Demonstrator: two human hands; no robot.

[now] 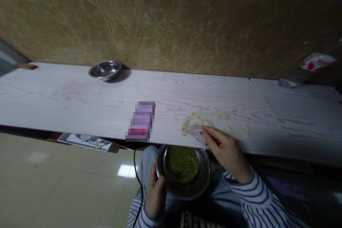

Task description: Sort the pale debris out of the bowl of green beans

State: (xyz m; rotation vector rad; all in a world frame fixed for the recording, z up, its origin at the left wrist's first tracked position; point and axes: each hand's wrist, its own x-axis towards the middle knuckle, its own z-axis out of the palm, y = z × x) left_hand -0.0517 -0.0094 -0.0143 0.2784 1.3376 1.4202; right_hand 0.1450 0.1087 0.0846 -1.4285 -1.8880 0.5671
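My left hand [156, 194] grips the rim of a steel bowl [204, 181] on my lap, at the table's front edge. Green beans, which look like mung beans [183, 162], fill the round middle of it; a second rim shows around them. Over the table, my right hand [227, 149] is closed, with thumb and fingertips together at the near side of a spread of white grains like rice [197, 118]. Dark specks are mixed into the left part of the grains. Whatever the fingertips hold, if anything, is too small to make out.
A small steel bowl [105, 70] stands by the wall at the back left. Left of the grains lies a blurred purple phone-shaped thing [141, 121]. A clear plastic bottle [304, 71] is at the far right. A black cable [137, 174] hangs beside my left arm.
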